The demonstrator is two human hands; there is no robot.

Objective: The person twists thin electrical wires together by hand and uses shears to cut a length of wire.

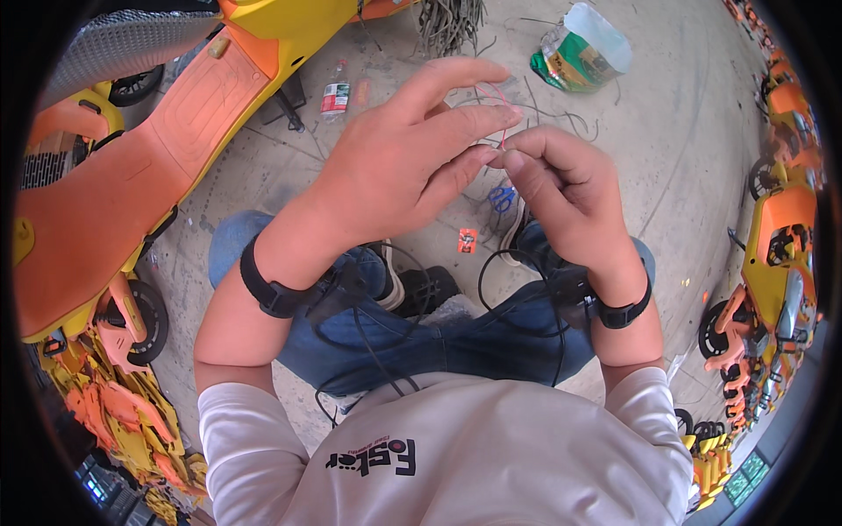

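A thin pink-red string (506, 103) makes a small loop by the fingers of my left hand (412, 145). My left thumb and fingertips press together at the string, while the index finger reaches out along the loop. Closed in a pinch, my right hand (566, 180) meets the left fingertips where the string comes together. The exact ends of the string are hidden between the fingers. Below the hands, on the floor, lie blue-handled scissors (501, 199) beside my shoe and a small red card (467, 241).
A large orange and yellow scooter (189, 114) stands close on the left. Ahead are a plastic bottle (334, 95), a green and white bag (581, 53) and a bundle of dark strips (450, 22). Scooters (781, 237) line the right. Black cables (491, 285) hang by my knees.
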